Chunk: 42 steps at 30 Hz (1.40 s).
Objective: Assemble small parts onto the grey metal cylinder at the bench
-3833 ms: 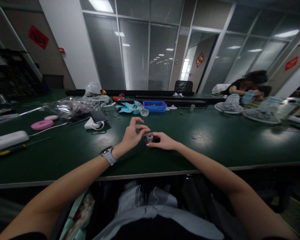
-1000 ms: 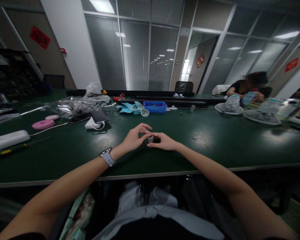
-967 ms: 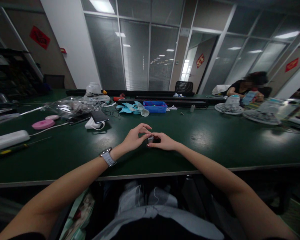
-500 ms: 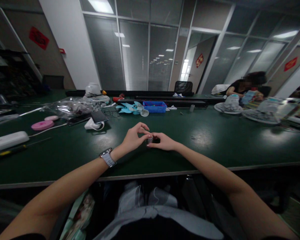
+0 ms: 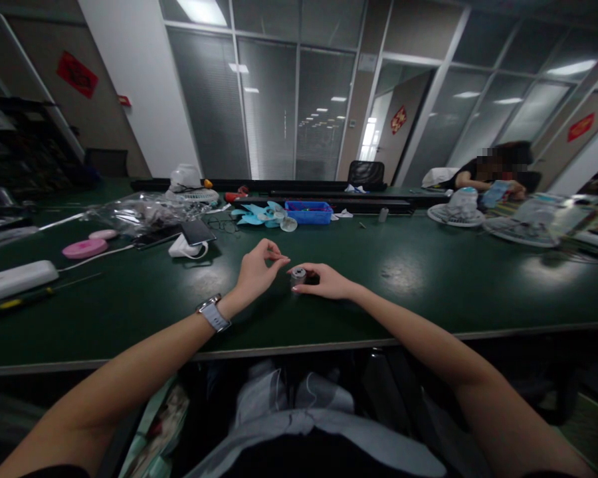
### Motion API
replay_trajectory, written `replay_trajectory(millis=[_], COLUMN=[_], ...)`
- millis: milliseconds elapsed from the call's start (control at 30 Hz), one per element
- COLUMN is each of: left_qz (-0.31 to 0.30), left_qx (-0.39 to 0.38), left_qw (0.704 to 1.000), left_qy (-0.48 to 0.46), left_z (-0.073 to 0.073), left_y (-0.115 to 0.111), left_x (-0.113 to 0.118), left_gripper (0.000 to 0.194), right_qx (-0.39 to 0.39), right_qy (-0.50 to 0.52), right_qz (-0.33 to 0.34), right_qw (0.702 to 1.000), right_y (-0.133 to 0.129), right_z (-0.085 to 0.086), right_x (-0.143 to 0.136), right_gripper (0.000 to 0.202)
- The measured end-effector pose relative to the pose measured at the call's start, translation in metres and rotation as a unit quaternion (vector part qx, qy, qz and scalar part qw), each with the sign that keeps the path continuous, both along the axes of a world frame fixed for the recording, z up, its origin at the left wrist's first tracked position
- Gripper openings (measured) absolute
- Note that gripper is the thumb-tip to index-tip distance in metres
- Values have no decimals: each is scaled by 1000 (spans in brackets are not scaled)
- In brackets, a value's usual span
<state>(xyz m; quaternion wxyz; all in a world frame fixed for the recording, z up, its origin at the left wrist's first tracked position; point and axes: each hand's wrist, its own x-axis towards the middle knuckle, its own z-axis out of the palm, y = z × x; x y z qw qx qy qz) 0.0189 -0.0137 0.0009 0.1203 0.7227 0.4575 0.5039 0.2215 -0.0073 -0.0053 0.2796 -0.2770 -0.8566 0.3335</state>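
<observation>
A small grey metal cylinder stands upright on the green table, with dark marks or holes in its top face. My right hand is closed around its right side, thumb at the near side and fingers behind. To the left of the cylinder, apart from it, my left hand hovers with thumb and forefinger pinched together. Whatever lies between those fingertips is too small to make out. A watch with a grey strap sits on my left wrist.
Across the table stand a blue bin, light-blue fan blades and another grey cylinder. A white charger, pink discs and a power strip lie left. Fan parts and a seated person are right.
My left hand has drawn back left from the top of the cylinder, its thumb and forefinger now pinched. The cylinder's top is uncovered. My right hand keeps its hold.
</observation>
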Motion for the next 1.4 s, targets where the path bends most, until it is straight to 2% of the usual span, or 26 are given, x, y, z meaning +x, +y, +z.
replay_trajectory(millis=[167, 300, 600, 667, 767, 900, 1067, 1400], left_qz=[17, 18, 32, 5, -49, -102, -170, -192], left_qx=[-80, -119, -98, -74, -9, 41, 14, 4], left_qw=[990, 979, 971, 978, 995, 994, 985, 981], left_qy=[112, 167, 214, 193, 91, -13, -9, -8], left_z=[-13, -17, -16, -15, -10, 0, 1, -3], left_y=[9, 11, 10, 9, 4, -7, -11, -7], left_x=[-10, -12, -15, -13, -6, 4, 8, 10], left_gripper=[11, 11, 14, 11, 9, 3, 4, 6], right_qx=[8, 6, 6, 10, 14, 10, 20, 20], right_qy=[-12, -17, -18, -20, -12, -3, -8, -8], right_qz=[-15, -26, -24, -23, -14, 5, -12, -9], right_qw=[1000, 1000, 1000, 999, 1000, 1000, 1000, 1000], right_y=[-1, -1, -1, 0, 1, 3, 4, 5], right_z=[1, 0, 0, 0, -2, -3, -5, -8], right_x=[1, 0, 1, 1, 1, 1, 2, 2], right_gripper=[45, 46, 46, 47, 46, 43, 40, 47])
